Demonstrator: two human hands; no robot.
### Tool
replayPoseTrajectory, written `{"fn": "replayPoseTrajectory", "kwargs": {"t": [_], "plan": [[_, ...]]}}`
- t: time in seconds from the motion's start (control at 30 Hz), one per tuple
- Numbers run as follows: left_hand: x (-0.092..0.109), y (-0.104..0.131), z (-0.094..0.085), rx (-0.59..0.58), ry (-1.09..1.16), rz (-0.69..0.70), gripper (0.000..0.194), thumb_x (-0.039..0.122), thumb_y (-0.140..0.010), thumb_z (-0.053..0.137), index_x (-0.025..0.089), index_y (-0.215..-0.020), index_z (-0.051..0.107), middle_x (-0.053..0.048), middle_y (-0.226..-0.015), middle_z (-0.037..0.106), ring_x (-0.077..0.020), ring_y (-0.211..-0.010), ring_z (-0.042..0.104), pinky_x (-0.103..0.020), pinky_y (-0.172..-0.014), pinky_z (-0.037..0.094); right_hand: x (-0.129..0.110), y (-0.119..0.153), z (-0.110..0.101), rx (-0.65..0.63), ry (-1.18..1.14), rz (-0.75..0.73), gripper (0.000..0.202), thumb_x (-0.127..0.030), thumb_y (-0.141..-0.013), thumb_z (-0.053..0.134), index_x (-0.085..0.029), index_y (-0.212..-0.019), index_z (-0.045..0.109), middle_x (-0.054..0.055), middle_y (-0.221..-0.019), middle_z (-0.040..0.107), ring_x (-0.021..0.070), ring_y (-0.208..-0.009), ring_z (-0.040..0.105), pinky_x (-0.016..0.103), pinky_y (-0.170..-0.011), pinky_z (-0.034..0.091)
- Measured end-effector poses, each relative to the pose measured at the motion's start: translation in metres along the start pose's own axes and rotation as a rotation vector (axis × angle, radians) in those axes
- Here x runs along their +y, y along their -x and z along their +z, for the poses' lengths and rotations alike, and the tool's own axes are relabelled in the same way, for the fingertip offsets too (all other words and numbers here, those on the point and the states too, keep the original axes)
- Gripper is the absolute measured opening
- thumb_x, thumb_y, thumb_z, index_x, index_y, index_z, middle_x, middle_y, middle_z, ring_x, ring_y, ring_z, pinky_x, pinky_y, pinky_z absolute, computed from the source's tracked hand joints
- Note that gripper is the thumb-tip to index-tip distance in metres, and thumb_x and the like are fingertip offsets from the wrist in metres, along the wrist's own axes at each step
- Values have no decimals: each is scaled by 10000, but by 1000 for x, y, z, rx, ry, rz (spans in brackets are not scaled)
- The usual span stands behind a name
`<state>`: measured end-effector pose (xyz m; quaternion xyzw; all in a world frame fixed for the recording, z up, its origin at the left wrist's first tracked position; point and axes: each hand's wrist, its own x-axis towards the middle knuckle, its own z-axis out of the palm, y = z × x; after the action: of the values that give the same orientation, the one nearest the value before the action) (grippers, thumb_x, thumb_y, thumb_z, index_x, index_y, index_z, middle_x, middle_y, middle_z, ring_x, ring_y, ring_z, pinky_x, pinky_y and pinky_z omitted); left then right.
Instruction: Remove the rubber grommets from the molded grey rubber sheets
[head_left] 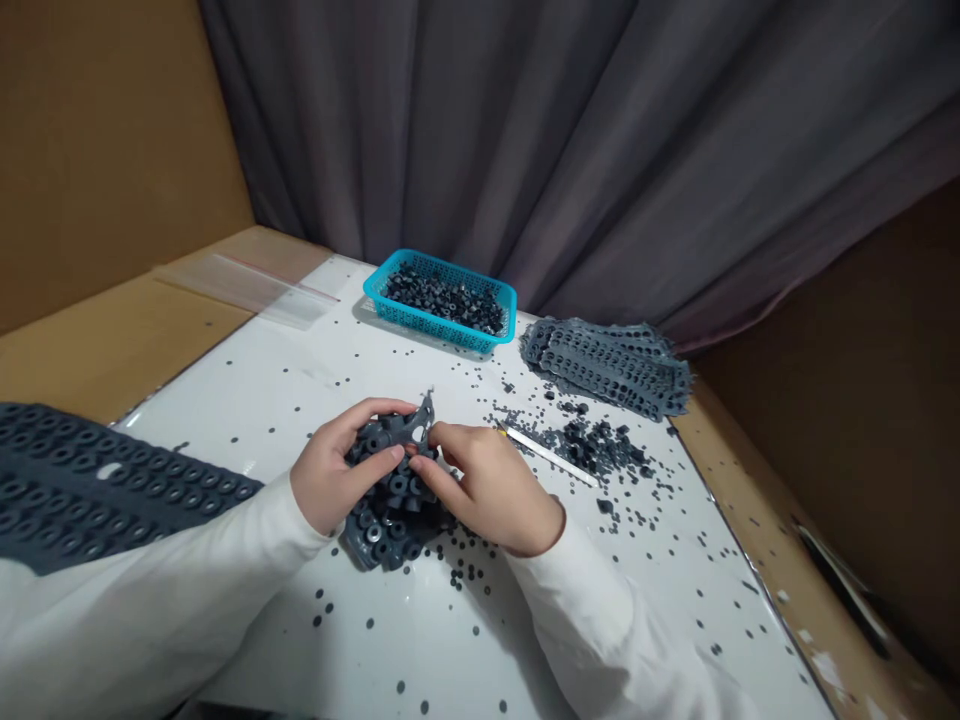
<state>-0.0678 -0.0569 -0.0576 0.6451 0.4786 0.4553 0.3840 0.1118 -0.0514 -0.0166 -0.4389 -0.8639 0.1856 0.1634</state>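
Near the middle of the white table, a dark grey moulded rubber sheet point(397, 490) with rows of ring-shaped knobs is bent up between my hands. My left hand point(349, 465) grips its left side, thumb in front and fingers behind. At the sheet's torn upper edge, my right hand point(480, 475) is closed with thumb and fingers pinched together; what lies between these fingertips is hidden. The lower part of the sheet rests on the table, and small black discs are scattered around it.
A blue basket point(442, 325) of small black parts stands at the back. Perforated grey sheets point(607, 365) are stacked at right, near a loose black pile point(600, 445) and a white pen-like tool point(551, 457). Another knobbed sheet point(112, 490) lies left; a clear plastic bag point(255, 285) lies behind.
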Motion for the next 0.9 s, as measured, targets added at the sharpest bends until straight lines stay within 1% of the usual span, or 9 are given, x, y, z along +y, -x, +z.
{"fn": "replayPoseTrajectory", "kwargs": {"t": [0.07,0.17,0.23,0.3,0.4,0.47,0.57,0.73,0.9], "plan": [[-3,-1,-1,95,-172,89,411,250,-760,578,196,-1165,527,-72,-1100,591,-234,-996,576,-365,-893,457,-1,0,-1,-3,86,-18,220,-330,-898,417,-177,-772,512,20,-643,564,127,-548,472,250,-524,273],[-5,-1,-2,273,-496,259,659,266,-690,648,231,-1312,432,-114,-1305,373,-329,-1186,411,-473,-977,368,-2,-1,-2,-28,194,-56,228,-292,-918,380,-173,-758,490,33,-658,573,136,-561,487,265,-544,282],[-4,0,-2,343,-639,387,662,258,-640,685,251,-1274,496,-114,-1375,272,-412,-1278,240,-545,-1017,276,-3,-1,-1,-51,235,-85,220,-259,-920,373,-171,-749,481,39,-669,579,140,-564,494,276,-559,288],[0,1,-1,304,-673,548,518,220,-667,641,285,-1178,584,-86,-1366,348,-418,-1308,180,-576,-1048,161,-4,-1,-1,-55,259,-118,218,-237,-923,363,-165,-760,487,48,-681,590,146,-568,503,289,-578,292],[3,1,1,58,-590,677,397,174,-764,484,259,-1137,588,-79,-1149,588,-304,-1137,472,-543,-1048,153,-5,0,-3,-55,272,-175,240,-240,-931,344,-156,-767,498,54,-678,595,148,-572,502,298,-595,290],[3,0,1,-81,-529,612,278,184,-811,427,193,-1022,608,-73,-892,658,-224,-855,577,-476,-972,293,-5,0,-6,-73,269,-190,261,-247,-932,339,-158,-740,492,42,-657,580,137,-554,478,293,-588,286],[2,-1,-1,-195,-371,434,218,264,-852,410,190,-715,562,-28,-628,559,-180,-655,496,-355,-738,397,-1,0,-8,-77,201,-245,269,-222,-923,341,-170,-693,471,21,-633,549,125,-541,444,283,-584,294],[5,0,-1,-333,252,56,340,429,-848,407,201,-597,426,-3,-626,424,-162,-629,431,-292,-602,385,4,-5,3,95,-268,-379,246,-220,-919,336,-196,-705,453,10,-635,495,129,-599,461,252,-607,367],[17,0,3,-252,714,-280,344,456,-692,628,180,-580,455,3,-632,432,-144,-611,424,-269,-578,397,-3,-8,23,286,-585,-272,259,-225,-908,352,-198,-674,461,-3,-604,440,124,-580,454,248,-570,370]]}}
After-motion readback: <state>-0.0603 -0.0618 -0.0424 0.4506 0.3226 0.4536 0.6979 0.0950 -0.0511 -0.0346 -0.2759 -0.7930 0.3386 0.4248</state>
